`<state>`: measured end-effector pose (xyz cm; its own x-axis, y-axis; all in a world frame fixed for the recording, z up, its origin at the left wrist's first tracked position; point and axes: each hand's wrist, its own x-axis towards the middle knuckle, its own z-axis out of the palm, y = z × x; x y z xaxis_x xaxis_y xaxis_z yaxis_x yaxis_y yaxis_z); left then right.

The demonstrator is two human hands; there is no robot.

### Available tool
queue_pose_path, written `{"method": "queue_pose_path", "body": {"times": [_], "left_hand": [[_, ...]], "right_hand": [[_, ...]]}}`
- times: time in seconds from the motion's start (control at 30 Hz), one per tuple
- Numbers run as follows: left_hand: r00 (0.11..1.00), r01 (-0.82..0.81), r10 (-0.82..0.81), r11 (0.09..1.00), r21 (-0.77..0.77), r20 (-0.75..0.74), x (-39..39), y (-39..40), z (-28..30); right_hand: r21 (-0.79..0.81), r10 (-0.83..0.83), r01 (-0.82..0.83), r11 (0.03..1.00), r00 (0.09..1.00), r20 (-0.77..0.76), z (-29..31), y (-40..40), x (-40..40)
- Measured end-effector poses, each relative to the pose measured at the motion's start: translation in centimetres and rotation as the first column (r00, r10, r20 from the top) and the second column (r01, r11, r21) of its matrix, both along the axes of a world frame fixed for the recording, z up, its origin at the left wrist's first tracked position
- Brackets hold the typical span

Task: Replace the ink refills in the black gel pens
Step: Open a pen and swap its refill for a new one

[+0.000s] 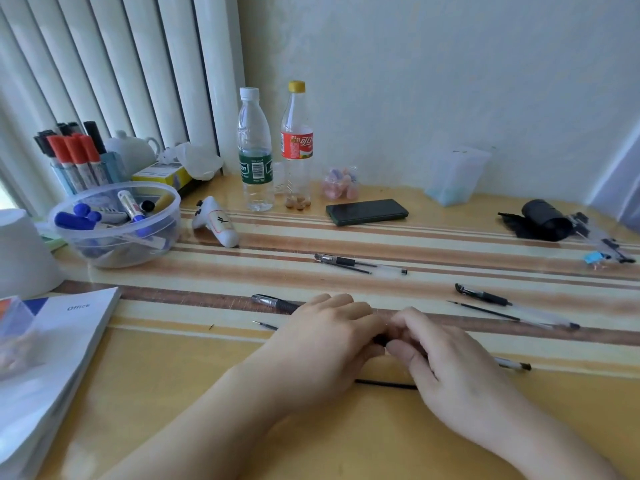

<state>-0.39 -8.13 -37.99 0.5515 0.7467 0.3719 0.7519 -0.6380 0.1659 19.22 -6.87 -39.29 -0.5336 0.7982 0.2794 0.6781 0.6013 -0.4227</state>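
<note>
Two bare hands met near the middle of a yellow, brown-striped surface [173, 393], seen from above and behind. The left hand [322, 344] lay knuckles up, its fingers curled toward the right hand [446, 362], whose thumb and fingers curled back to meet them. Between the fingertips a small dark part of a pen [380, 340] showed, pinched by both hands; the rest of it was hidden, apart from a clear barrel end with a dark tip [512, 364] sticking out past the right hand.

A thin black refill [384, 385] lay on the surface just below the hands, its ends hidden under them. Left of the left hand, a pen cap end [273, 302] stuck out from under the fingers, and below it a refill tip [265, 324] did the same.

Further back, in the middle, a second pen [360, 263] lay with a refill beside it. To the right, well apart from the hands, a third pen [481, 294] lay with another refill [485, 310] just in front of it.

At the back stood a clear water bottle [254, 150] and a red-labelled bottle [297, 147], with a dark phone [367, 211] lying flat to their right. On the left sat a clear bowl [114, 244] of markers, a cup of markers [74, 150] behind it, and a stack of white booklets [52, 358] at the near edge.
</note>
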Motion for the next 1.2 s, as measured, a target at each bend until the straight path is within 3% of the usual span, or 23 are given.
{"method": "queue_pose_path", "body": {"times": [0.1, 0.23, 0.4, 0.7, 0.83, 0.97, 1.2], "left_hand": [[1.0, -0.017, 0.018, 0.999, -0.043, 0.005, 0.6, -0.3, 0.2], [1.0, -0.002, 0.002, 0.993, -0.118, -0.006, 0.2, -0.2, 0.6], [0.999, -0.004, 0.008, 0.995, -0.102, 0.039, -0.8, 0.2, 0.5], [0.983, 0.009, -0.007, 1.0, -0.014, 0.184, -1.1, 0.2, 0.6], [0.937, -0.002, 0.042, 0.993, -0.115, 0.346, -0.2, 0.0, 0.0], [0.917, 0.005, 0.075, 0.98, -0.199, 0.391, 0.1, 0.2, -0.3], [0.896, -0.02, 0.141, 0.96, -0.28, 0.42, -0.5, 0.5, 0.0]], "right_hand": [[0.003, 0.017, -0.017, 1.0, 0.997, -0.08, 0.1, 0.0, -0.2], [0.105, 0.051, -0.045, 0.993, 0.998, -0.048, 0.1, 0.0, -0.2], [0.14, 0.066, -0.063, 0.988, 0.998, -0.011, 0.3, 0.4, 0.5], [0.029, 0.039, -0.036, 0.999, 0.99, -0.137, 0.6, 0.6, 1.2], [0.137, -0.007, 0.032, 0.99, 0.984, -0.18, 0.9, 0.1, 0.8], [0.251, -0.036, 0.095, 0.963, 0.973, -0.229, 1.0, -0.2, 0.5], [0.206, -0.018, 0.031, 0.978, 0.998, -0.062, 1.2, 0.3, 1.0]]}}
